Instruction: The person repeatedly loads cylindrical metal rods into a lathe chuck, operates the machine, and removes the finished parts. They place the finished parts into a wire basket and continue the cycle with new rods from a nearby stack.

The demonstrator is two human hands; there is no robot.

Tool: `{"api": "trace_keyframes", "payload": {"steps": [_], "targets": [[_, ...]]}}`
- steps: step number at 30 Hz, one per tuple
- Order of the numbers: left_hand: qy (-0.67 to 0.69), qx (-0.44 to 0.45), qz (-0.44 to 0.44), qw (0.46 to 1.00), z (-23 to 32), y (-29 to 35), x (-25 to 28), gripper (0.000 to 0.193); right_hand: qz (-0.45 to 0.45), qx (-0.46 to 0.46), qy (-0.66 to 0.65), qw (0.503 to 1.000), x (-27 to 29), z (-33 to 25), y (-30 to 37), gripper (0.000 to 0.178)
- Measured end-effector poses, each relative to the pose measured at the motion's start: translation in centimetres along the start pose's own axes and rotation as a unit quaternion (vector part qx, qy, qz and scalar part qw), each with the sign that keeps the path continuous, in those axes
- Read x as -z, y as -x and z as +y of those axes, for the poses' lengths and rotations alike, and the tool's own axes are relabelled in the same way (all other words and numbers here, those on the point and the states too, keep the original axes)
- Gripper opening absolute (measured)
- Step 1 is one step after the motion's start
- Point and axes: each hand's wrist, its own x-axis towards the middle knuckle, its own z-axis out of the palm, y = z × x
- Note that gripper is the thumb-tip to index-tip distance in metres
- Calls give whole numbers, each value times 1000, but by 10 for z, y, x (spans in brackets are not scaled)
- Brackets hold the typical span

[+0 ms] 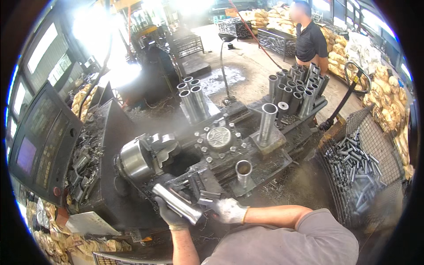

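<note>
My left hand (pixel 170 214), in a dark glove, grips a shiny steel tube (pixel 176 203) held slantwise in front of the lathe chuck (pixel 134 159). My right hand (pixel 229 210), in a whitish glove, rests on a dark metal tool part (pixel 207 197) on the lathe carriage, just right of the tube. The chuck's jaws face right with nothing in them. On the turret (pixel 219 138) stand two upright steel tubes, one tall (pixel 266 121) and one short (pixel 243 170).
A control panel (pixel 42 141) stands at the left. Finished tubes stand in clusters behind the machine (pixel 193 95) and at the right (pixel 297 86). A wire basket (pixel 357 163) holds several small tubes. A person in a dark shirt (pixel 309 39) stands at the back.
</note>
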Motion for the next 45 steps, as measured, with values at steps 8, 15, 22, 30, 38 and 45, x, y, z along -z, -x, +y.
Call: {"api": "trace_keyframes", "payload": {"steps": [8,15,22,30,38,45], "targets": [[-7,72,57,996,0,31,34,82,-9,-33,96,995,-47,29,-86,36],[-130,-65,83,986,-27,26,22,77,-45,-95,-211,972,68,-27,-49,76],[-130,42,-10,991,-31,5,-47,86,-68,-116,-351,927,83,-52,-25,72],[-162,-308,-148,926,-5,-55,-168,96,-88,124,-168,974,257,-97,-50,90],[-709,183,18,681,-48,-86,-27,44,133,247,337,899,325,35,-186,33],[-584,-176,172,774,-49,-57,-36,41,-122,91,222,963,261,81,-284,48]]}}
